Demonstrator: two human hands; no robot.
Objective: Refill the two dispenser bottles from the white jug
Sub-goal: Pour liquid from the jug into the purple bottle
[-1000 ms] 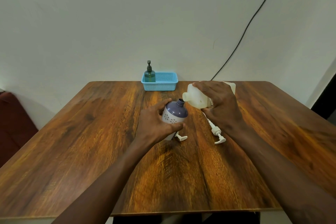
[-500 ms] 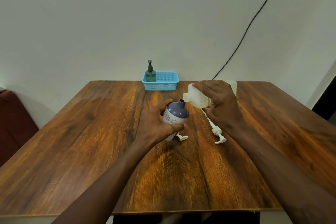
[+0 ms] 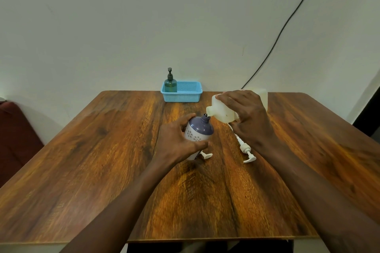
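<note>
My left hand (image 3: pixel 176 142) grips a purple-and-white dispenser bottle (image 3: pixel 199 130) with its pump removed, standing on the wooden table (image 3: pixel 102 160). My right hand (image 3: pixel 249 117) holds the white jug (image 3: pixel 223 111) tipped sideways, its spout touching the bottle's open neck. A white pump head (image 3: pixel 245 149) with its tube lies on the table under my right wrist. Part of another white pump (image 3: pixel 207 155) pokes out beside the bottle's base. A green dispenser bottle (image 3: pixel 170 84) with a dark pump stands in the blue basket (image 3: pixel 186 96) at the far edge.
A black cable (image 3: pixel 283 26) runs down the wall behind the jug. A dark red seat (image 3: pixel 14 133) sits left of the table. The table's near edge (image 3: pixel 185 240) is close to my body.
The jug's spout has stayed at the bottle's neck while both hands hold steady; the view shifted only slightly.
</note>
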